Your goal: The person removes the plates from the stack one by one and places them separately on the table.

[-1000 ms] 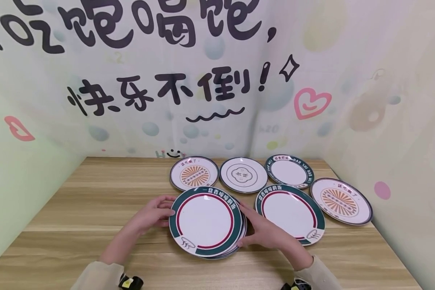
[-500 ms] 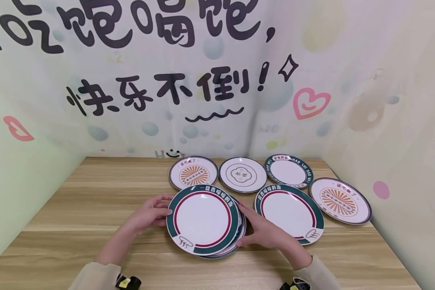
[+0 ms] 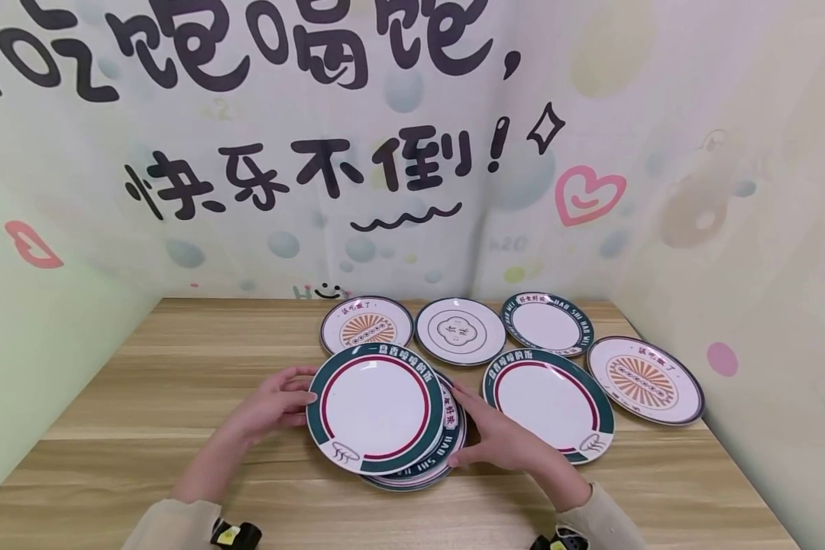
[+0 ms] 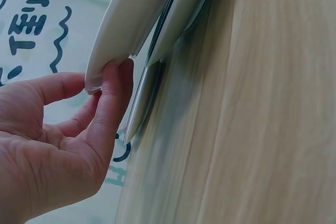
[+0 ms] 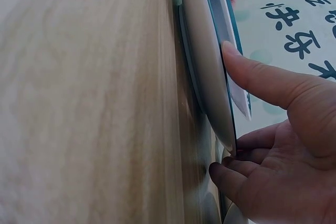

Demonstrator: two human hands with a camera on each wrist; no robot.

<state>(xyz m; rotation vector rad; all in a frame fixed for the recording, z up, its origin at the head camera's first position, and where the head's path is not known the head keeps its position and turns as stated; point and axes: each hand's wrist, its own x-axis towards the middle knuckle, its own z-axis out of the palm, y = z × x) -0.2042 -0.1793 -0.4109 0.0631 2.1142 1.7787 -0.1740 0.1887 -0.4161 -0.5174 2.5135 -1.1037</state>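
A white plate with a green rim and a red ring [image 3: 374, 409] is tilted and lifted on its left side; my left hand [image 3: 268, 406] pinches its left edge, thumb above and fingers beneath. In the left wrist view, that hand [image 4: 68, 135] grips the rim from both faces. Under it lies another plate with a green lettered rim [image 3: 450, 428], on top of a small stack. My right hand [image 3: 498, 437] holds this plate's right edge. Its thumb and fingers meet the plate's rim [image 5: 205, 66] in the right wrist view.
Behind stand an orange sunburst plate [image 3: 369, 325], a plate with a grey emblem [image 3: 461, 331] and a green lettered plate [image 3: 548, 325]. To the right lie a green-rimmed plate [image 3: 550, 409] and another sunburst plate [image 3: 646, 380]. Walls enclose the wooden table [image 3: 199, 367].
My left hand has drawn the top plate left and up, baring more of the lettered plate under it. The right hand has stayed at the stack's right edge.
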